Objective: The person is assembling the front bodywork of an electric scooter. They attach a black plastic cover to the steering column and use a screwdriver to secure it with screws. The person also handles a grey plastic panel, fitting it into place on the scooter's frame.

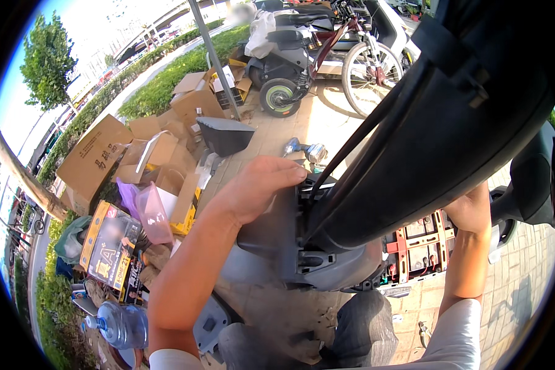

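Note:
A large curved black part [413,142], with dark cables along its left side, leans across the right half of the view above a grey scooter body [345,271]. My left hand [259,188] is closed over the top edge of a dark grey panel [262,231], which looks smeared by motion. My right hand [470,206] reaches behind the black part; its fingers are hidden. Beside it, red metal brackets [402,250] cross dark blocks with red and black wires. My knees [367,330] are below the scooter body.
A cordless power tool [305,149] lies on the paving beyond my left hand. Cardboard boxes [95,157] pile up at the left, near a metal pole [216,61]. A clear blue water jug [123,325] lies lower left. Parked scooters and a bicycle [371,74] stand behind.

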Available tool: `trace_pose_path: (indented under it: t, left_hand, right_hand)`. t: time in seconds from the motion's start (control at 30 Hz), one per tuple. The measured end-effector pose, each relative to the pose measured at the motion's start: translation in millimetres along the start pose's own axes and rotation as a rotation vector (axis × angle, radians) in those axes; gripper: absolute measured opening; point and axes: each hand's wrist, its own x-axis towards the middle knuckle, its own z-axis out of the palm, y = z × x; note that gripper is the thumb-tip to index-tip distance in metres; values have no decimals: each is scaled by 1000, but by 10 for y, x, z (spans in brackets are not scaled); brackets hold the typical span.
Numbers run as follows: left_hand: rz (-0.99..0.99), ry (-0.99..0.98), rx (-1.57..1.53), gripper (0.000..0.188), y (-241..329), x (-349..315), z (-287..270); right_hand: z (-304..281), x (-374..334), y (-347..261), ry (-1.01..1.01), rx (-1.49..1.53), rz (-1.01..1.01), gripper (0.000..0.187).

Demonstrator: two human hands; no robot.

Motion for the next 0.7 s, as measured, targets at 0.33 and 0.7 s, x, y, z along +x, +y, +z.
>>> trace_pose_path:
  t: [0.33,0.7]
  left_hand:
    - [1,-13,-89,33,0,3,-25]
    - [-27,-94,-100,31,-1,0,-47]
  right_hand:
    - [-235,241,96,-148,-86,-26,27]
    - [-248,146,118,-151,3,-100,22]
